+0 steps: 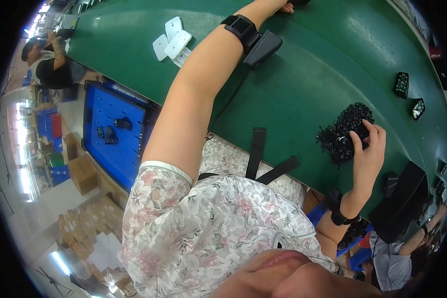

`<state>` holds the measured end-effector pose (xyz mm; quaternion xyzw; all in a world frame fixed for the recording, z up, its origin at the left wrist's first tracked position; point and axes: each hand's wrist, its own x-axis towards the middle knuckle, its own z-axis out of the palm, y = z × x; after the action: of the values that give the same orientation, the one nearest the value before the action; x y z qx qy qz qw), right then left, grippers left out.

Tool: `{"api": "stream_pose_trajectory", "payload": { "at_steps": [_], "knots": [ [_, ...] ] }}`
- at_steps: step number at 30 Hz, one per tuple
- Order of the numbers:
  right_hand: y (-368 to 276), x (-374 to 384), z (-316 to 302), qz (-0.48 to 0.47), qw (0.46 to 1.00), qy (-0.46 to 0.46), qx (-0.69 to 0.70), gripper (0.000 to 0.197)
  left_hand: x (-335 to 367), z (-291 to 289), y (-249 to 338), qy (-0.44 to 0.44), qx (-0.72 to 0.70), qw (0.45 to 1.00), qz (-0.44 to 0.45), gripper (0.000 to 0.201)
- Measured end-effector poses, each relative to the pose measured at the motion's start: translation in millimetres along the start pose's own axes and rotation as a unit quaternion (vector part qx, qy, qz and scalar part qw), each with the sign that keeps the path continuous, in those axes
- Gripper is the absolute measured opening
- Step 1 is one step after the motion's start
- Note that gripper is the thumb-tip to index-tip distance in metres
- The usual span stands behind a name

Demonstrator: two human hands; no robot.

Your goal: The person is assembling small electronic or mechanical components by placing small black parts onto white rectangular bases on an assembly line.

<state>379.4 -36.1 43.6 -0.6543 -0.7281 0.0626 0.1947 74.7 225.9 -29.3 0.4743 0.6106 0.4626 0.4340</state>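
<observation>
A loose heap of small black parts (340, 131) lies on the green table, and my right hand (373, 146) is at its right side. Thumb and fingers curl together over some of the small black parts there, which the fingers partly hide. My left arm reaches far across the table. Only a bit of my left hand (283, 7) shows at the top edge, with its fingers curled beside a dark object (299, 2). The picture's edge cuts off most of that object, so its kind is unclear.
White plates (178, 43) lie stacked left of my left forearm. Two black housings with circuit boards (402, 84) sit at the right. A black box-like thing (400, 196) stands near my right wrist. A blue tray (109, 134) holds black parts. Other people work at both sides.
</observation>
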Motion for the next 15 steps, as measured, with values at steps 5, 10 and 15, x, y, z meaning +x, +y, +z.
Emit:
{"api": "stream_pose_trajectory", "payload": {
  "at_steps": [5, 10, 15],
  "knots": [
    [1.8, -2.4, 6.2, 0.028, 0.998, -0.02, 0.044, 0.019, -10.8, -17.4, 26.5, -0.085, 0.162, 0.983, -0.032, 0.036],
    [7.7, -6.8, 6.8, 0.021, 0.999, -0.008, 0.048, 0.012, -47.0, -72.6, 29.5, 0.106, 0.463, 0.863, 0.172, 0.045],
    [8.9, -6.0, -1.0, 0.003, 0.999, 0.035, 0.021, 0.011, -99.4, -191.9, 41.3, 0.096, 0.713, 0.694, 0.031, 0.061]
  ]
}}
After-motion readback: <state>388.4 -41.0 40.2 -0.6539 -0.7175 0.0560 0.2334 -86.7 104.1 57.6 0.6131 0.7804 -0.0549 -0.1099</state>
